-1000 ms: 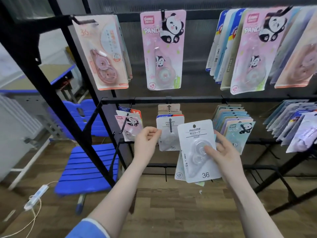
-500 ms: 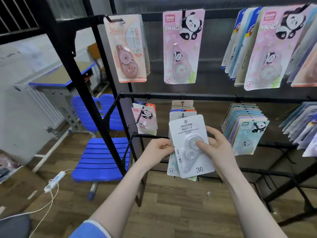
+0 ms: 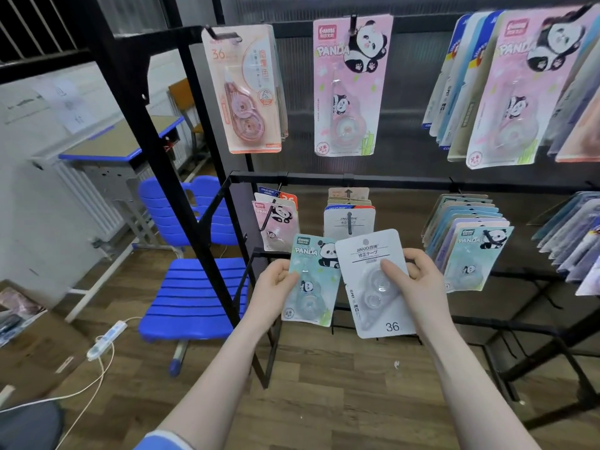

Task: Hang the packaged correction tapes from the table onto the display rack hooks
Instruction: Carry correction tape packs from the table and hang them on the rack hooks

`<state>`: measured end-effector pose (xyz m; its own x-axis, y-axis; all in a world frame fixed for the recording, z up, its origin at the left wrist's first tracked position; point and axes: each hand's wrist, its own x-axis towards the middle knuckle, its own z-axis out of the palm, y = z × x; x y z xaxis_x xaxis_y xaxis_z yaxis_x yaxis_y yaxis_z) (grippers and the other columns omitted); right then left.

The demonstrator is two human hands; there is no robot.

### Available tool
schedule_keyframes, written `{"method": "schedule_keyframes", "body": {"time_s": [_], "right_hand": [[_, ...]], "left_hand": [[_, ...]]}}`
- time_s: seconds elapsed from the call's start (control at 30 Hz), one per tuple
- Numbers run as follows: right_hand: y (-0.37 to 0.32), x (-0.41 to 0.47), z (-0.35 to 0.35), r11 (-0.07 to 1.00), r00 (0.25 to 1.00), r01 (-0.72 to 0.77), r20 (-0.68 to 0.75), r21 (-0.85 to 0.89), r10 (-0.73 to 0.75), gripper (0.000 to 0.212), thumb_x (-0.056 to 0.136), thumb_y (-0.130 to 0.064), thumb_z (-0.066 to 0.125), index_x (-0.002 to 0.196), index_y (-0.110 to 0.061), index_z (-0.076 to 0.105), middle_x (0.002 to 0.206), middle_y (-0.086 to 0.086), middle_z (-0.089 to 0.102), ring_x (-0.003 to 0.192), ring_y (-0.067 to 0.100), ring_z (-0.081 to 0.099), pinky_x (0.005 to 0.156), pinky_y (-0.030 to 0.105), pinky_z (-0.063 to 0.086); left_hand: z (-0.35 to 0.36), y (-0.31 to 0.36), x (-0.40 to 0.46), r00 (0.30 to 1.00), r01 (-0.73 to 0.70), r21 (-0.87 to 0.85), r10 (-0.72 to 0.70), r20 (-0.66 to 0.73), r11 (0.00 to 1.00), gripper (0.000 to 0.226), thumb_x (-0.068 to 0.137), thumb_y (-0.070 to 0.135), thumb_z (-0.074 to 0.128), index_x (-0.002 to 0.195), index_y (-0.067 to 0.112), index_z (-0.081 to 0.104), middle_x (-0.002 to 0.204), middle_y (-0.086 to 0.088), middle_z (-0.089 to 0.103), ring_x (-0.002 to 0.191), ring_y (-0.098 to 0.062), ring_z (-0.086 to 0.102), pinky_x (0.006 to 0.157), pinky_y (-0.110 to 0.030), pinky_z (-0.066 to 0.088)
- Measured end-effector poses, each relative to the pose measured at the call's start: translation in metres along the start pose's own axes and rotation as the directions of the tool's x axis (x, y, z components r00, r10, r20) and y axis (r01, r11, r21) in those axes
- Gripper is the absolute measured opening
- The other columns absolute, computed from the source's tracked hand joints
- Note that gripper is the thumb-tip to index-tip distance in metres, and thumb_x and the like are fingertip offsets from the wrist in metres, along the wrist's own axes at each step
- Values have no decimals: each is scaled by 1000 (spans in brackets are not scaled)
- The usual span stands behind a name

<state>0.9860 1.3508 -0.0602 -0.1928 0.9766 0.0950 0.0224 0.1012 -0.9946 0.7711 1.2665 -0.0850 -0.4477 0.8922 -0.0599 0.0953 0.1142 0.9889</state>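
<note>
While we stood before the display rack (image 3: 344, 181), our left hand (image 3: 276, 287) gripped the green panda pack (image 3: 310, 284) by its left edge, and our right hand (image 3: 418, 280) pinched the white pack (image 3: 373, 284), both just below the rack's middle lower hook (image 3: 349, 220). We judged ourselves sorting. Next, each pack's hole needed lining up with a matching hook.

The left pack (image 3: 310, 284) was pale green with a panda print; the right pack (image 3: 373, 284) was plain white. The chair (image 3: 191, 293) was blue.
</note>
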Motion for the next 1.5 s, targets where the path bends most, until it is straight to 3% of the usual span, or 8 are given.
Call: {"method": "schedule_keyframes", "body": {"time_s": [0.2,0.37,0.57,0.8,0.93,1.17,1.3,1.5], "right_hand": [[2,6,18,996,998,43,-52,-75,-47,15,90,-16,61,78,-8,59,67,-11,62,64,3,54,59,19,40],[-3,16,34,994,995,76,-52,-83,-81,21,91,-5,55,84,-25,58,89,-10,65,81,5,58,63,9,42],[0,28,47,991,993,64,-96,-121,-76,15,91,-5,52,97,-18,57,91,-17,61,84,-2,56,60,3,40],[10,32,57,972,988,18,-147,-233,-53,11,92,-10,50,94,-18,57,86,-20,61,77,0,56,58,12,40],[10,43,63,949,983,-2,-175,-315,-55,6,93,-13,50,92,-14,56,90,-6,64,73,7,54,56,22,38],[-7,76,64,842,985,-113,-169,-528,26,17,96,-23,49,107,-12,55,103,3,63,71,10,50,50,21,30],[-11,73,62,825,984,-35,-166,-564,-72,25,95,-22,47,119,-15,53,117,3,62,98,20,58,74,33,49],[-31,57,68,685,963,178,-17,-706,-267,34,94,-26,52,127,-16,52,128,3,56,116,18,51,92,30,41]], "left_hand": [[-5,4,1,979,-48,3,48,-198,999,21,99,15,52,79,7,54,77,2,58,67,-1,58,56,-11,43],[-12,7,4,967,-62,2,61,-246,998,18,99,15,51,82,9,53,79,3,61,72,-7,60,56,-13,45],[-18,13,4,963,-69,1,67,-260,998,10,100,9,48,100,4,56,87,6,64,74,1,65,55,-11,48],[-28,16,5,956,-38,-46,23,-293,998,18,100,20,51,90,5,53,78,6,66,65,2,66,51,-13,47],[-33,18,6,945,-46,-38,31,-327,998,22,99,23,53,84,6,53,70,9,65,62,2,65,50,-13,46],[-44,18,17,926,-81,-58,53,-374,995,8,99,14,52,96,9,57,88,-4,68,74,-11,66,55,-17,51],[-45,22,22,920,-92,-58,62,-386,994,7,98,12,53,94,15,58,92,-5,68,81,-13,65,62,-22,52],[-41,27,24,900,-117,-105,61,-431,987,10,96,18,58,89,12,59,84,0,67,76,-12,66,59,-22,51]]}}
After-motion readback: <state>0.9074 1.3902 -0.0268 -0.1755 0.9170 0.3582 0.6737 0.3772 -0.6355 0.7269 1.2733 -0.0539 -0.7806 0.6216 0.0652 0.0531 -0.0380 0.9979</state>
